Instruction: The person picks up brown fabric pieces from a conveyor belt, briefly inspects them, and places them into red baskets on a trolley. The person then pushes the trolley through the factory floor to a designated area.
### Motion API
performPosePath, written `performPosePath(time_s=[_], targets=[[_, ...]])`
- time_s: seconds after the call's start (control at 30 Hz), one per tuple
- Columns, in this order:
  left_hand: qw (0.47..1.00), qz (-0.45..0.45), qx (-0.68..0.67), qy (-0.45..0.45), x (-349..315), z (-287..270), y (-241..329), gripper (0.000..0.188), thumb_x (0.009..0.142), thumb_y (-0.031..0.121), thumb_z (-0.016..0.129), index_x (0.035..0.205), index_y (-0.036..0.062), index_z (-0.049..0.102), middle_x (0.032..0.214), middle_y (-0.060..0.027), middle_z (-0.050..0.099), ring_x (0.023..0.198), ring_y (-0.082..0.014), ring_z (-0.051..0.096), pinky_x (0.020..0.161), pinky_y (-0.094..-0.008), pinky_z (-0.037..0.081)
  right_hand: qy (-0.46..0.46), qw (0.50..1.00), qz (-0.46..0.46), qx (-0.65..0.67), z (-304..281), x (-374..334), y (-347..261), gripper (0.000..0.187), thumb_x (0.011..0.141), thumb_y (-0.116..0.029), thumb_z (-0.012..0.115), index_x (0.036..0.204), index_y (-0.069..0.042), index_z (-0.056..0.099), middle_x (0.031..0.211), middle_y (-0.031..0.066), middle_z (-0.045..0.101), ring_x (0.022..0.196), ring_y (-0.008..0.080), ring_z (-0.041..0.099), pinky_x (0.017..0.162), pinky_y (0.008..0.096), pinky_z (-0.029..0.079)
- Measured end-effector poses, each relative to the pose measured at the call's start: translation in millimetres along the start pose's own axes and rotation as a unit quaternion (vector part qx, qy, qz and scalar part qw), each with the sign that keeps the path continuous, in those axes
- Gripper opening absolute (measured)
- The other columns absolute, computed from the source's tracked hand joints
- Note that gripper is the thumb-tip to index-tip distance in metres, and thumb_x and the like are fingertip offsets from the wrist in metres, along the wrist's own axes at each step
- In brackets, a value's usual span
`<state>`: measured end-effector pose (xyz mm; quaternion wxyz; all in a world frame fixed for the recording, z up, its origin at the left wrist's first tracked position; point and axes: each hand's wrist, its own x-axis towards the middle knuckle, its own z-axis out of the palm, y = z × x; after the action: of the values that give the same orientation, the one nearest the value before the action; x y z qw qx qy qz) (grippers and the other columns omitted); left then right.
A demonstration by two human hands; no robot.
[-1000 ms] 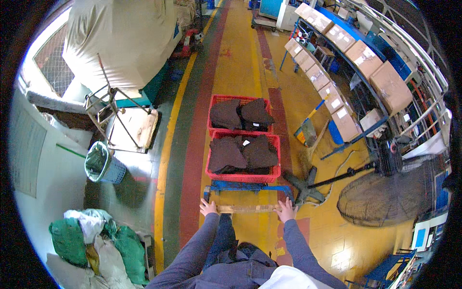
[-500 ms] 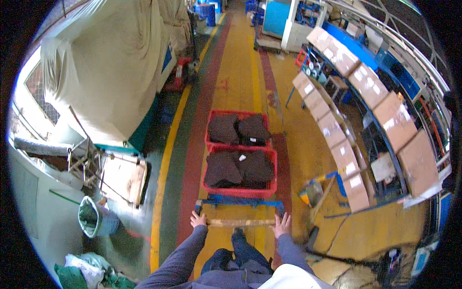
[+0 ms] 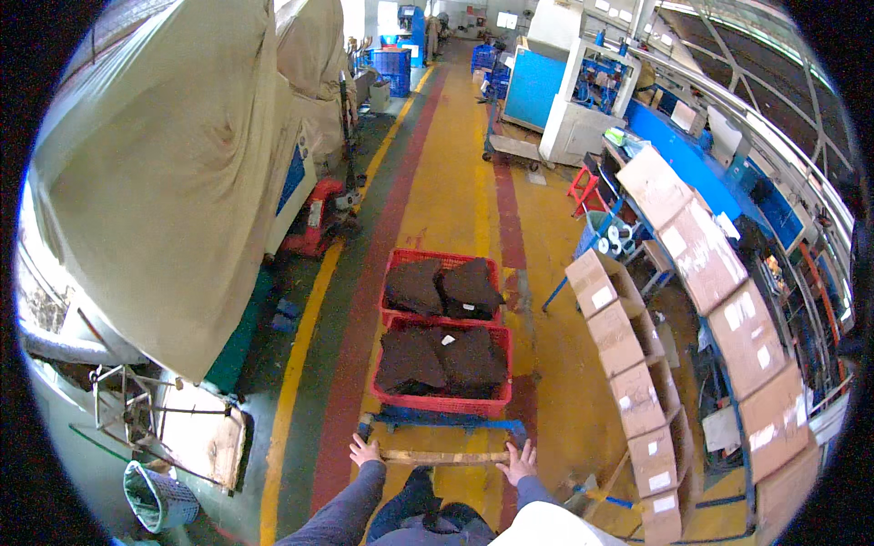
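Both my hands are on the light wooden handle bar [image 3: 444, 458] of a cart with a blue frame [image 3: 455, 424]. My left hand [image 3: 367, 450] grips the bar's left end, and my right hand [image 3: 519, 463] grips its right end, fingers pointing forward. Ahead of the bar stand two red plastic crates, one behind the other: a near crate [image 3: 442, 404] and a far crate [image 3: 396, 320]. Dark brown, cloth-like bundles [image 3: 410, 360] fill them, with small white tags on some. The crates hide the cart's deck.
A yellow aisle [image 3: 446, 173] with red borders runs ahead. On the left are a cloth-covered machine [image 3: 164, 182], a red pallet jack [image 3: 316, 218] and a basket bin [image 3: 159, 498]. Cardboard boxes [image 3: 628, 400] line the right, near a red step stool [image 3: 585, 188] and a flat trolley [image 3: 517, 147].
The boxes, covered machine and bin have slid nearer and lower in view as I move forward with the cart. My hands stay on the bar; the crates sit lower in the picture.
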<state>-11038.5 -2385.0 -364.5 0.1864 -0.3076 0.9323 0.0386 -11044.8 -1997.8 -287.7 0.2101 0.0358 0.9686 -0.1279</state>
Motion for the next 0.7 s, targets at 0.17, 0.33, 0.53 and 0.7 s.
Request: performPosePath(time_s=[0.17, 0.33, 0.53, 0.7], targets=[[1.000, 0.003, -0.002, -0.004, 124, -62, 83, 0.033, 0.080, 0.021, 0.059, 0.111, 0.0307, 0.055, 0.145, -0.0146, 0.019, 0.121, -0.0368, 0.034, 0.087, -0.0441, 0.039, -0.018, 1.000, -0.013, 0.006, -69, 153, -31, 0.073, 0.076, -0.059, 0.055, 0.137, -0.033, 0.025, 0.147, 0.0190, 0.002, 0.131, 0.0452, 0.014, 0.096, 0.0594, 0.030], [1.000, -0.001, -0.007, -0.019, 246, -127, 183, 0.023, 0.085, 0.025, 0.050, 0.106, 0.0318, 0.058, 0.145, -0.0116, 0.020, 0.120, -0.0368, 0.036, 0.086, -0.0456, 0.040, 0.063, 0.995, -0.045, -0.061, -126, 305, -55, 0.074, 0.076, -0.059, 0.055, 0.138, -0.032, 0.024, 0.147, 0.0185, 0.002, 0.130, 0.0462, 0.016, 0.099, 0.0550, 0.029], [0.999, -0.032, -0.033, 0.001, 407, -183, 308, 0.022, 0.085, 0.028, 0.050, 0.106, 0.0303, 0.057, 0.143, -0.0118, 0.022, 0.116, -0.0367, 0.039, 0.084, -0.0459, 0.041, 0.060, 0.996, -0.052, -0.051, -209, 500, -79, 0.073, 0.076, -0.055, 0.057, 0.137, -0.031, 0.024, 0.146, 0.0197, 0.005, 0.127, 0.0490, 0.018, 0.097, 0.0571, 0.031], [0.999, -0.015, -0.023, 0.022, 532, -232, 386, 0.023, 0.082, 0.028, 0.054, 0.105, 0.0263, 0.058, 0.143, -0.0119, 0.023, 0.118, -0.0359, 0.036, 0.084, -0.0456, 0.040, -0.038, 0.999, -0.018, -0.023, -288, 648, -126, 0.071, 0.078, -0.056, 0.054, 0.138, -0.033, 0.022, 0.147, 0.0185, -0.001, 0.128, 0.0488, 0.018, 0.095, 0.0568, 0.035]])
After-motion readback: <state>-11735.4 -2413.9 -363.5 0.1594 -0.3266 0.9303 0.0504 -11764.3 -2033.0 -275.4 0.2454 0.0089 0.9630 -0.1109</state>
